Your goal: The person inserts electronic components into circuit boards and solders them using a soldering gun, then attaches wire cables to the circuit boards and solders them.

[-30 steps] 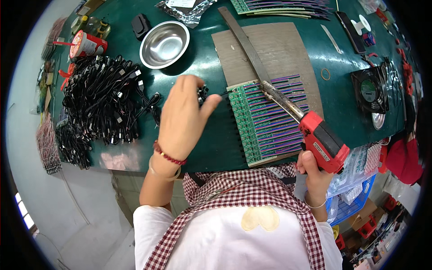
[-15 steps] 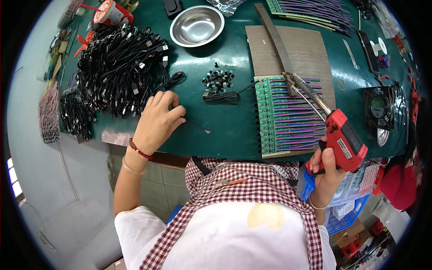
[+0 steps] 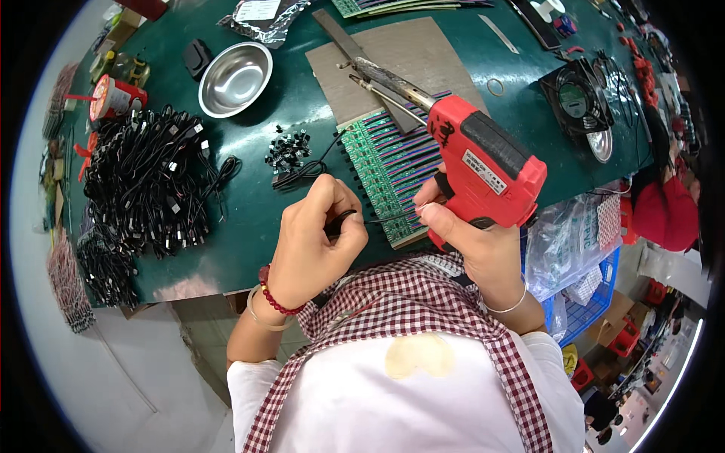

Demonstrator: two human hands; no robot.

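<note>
Cable, thin, black and plastic-coated (image 3: 389,219), is stretched between two bare hands, above the near part of the green rectangular circuit boards (image 3: 368,162).

Left hand (image 3: 321,238) has its fingers curled around the gathered part, knuckles up and wrist bent inward; right hand (image 3: 476,245) seems to pinch the cable's end between thumb and forefinger, and it also holds the red plastic soldering gun (image 3: 483,155), which hides its lower fingers. From where I stand, this double duty is the risk: if the right grip loosens for the cable, the gun could tip, and its barrel, if hot, could burn the thin striped wires (image 3: 404,151). The right forearm comes from the lower right; the barrel points forward and left, across the grey flat metal bar (image 3: 330,26).
</note>
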